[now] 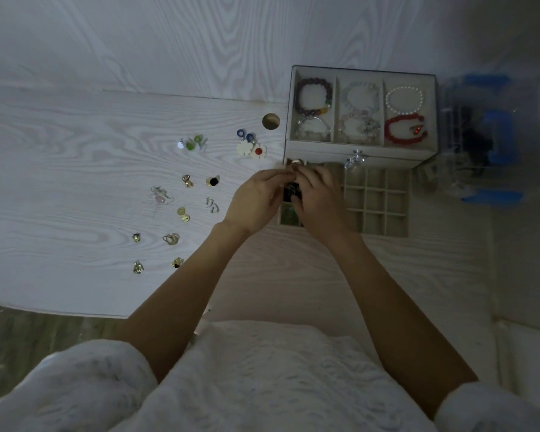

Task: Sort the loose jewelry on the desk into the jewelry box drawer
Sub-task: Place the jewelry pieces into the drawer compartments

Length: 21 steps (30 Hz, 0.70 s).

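Surface: white wood-grain surface (75, 169), lit dimly; its near edge runs across the lower left, with a round cable hole (271, 121) near the back.
Back of room: a wood-grain panel (169, 39) of the same finish stands behind the surface.
Floor: a dark strip of floor (28, 332) shows beyond the near edge at lower left.
Jewelry box: pale jewelry box (360, 149) at the right rear; its top tray holds beaded bracelets in three compartments, among them a red one (402, 129).
Drawer: the drawer (378, 201) is pulled out toward the person, divided into small square cells.
Loose jewelry: earrings lie scattered left of the box, well apart from one another; a green pair (194, 143), flower-shaped pieces (251, 148), a black-and-gold piece (212, 181), gold pieces (171, 239) nearer the edge.
Left hand: left hand (256, 198) over the drawer's left end, fingers curled, grip closed on a small dark item (291, 191) between both hands.
Right hand: right hand (320, 198) touching the left, fingers curled onto the same dark item.
Right side: a clear container (480, 141) with blue parts, blurred.
Person: white textured garment (247, 385) in the foreground.
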Available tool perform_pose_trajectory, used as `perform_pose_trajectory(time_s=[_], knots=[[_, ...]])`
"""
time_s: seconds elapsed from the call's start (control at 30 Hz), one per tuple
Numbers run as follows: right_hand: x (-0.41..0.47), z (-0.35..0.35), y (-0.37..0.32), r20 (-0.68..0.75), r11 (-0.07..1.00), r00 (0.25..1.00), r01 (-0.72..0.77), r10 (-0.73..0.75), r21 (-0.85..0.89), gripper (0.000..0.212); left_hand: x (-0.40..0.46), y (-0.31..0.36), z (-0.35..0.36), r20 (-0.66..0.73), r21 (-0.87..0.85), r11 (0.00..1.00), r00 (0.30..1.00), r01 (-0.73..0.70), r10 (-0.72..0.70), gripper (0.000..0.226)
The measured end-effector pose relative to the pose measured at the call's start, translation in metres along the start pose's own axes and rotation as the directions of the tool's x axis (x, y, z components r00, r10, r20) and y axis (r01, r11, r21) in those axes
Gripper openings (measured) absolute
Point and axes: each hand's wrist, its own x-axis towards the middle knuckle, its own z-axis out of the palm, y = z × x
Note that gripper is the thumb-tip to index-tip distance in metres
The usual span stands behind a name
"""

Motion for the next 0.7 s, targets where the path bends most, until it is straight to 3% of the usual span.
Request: perform_pose_trajectory(time_s=[0.1, 0.17, 0.23, 0.33, 0.47, 0.57, 0.7], knots=[[0.0, -0.01, -0.009, -0.03, 0.999, 1.0, -0.001, 0.003, 0.046, 0.037, -0.018, -0.009, -0.015, -0.087, -0.014, 0.999, 0.996, 0.037, -0.038, 0.029], [0.004, -0.02, -0.021, -0.073, 0.991, 0.997, 0.037, -0.028, 0.128, 0.029, -0.028, -0.017, -0.027, -0.181, -0.041, 0.988, 0.972, 0.146, -0.151, 0.023], [0.012, -0.024, -0.036, -0.115, 0.979, 0.989, 0.112, -0.094, 0.17, 0.026, -0.031, -0.023, -0.04, -0.288, -0.203, 0.94, 0.901, 0.273, -0.324, 0.019], [0.037, -0.009, -0.055, -0.06, 0.967, 0.982, 0.189, -0.182, 0.171, 0.032, -0.018, -0.04, -0.051, -0.348, -0.406, 0.851, 0.804, 0.334, -0.482, 0.019], [0.072, 0.012, -0.069, 0.089, 0.988, 0.984, 0.148, -0.152, 0.055, 0.054, 0.014, -0.073, -0.051, -0.138, -0.194, 0.891, 0.888, 0.411, -0.439, 0.047], [0.096, 0.02, -0.071, 0.148, 0.997, 0.986, 0.074, -0.071, -0.015, 0.06, 0.041, -0.083, -0.041, 0.027, -0.102, 0.902, 0.907, 0.42, -0.42, 0.066], [0.113, 0.028, -0.068, 0.196, 0.996, 0.98, -0.002, 0.019, -0.085, 0.056, 0.064, -0.087, -0.032, 0.1, -0.067, 0.906, 0.906, 0.419, -0.411, 0.065]])
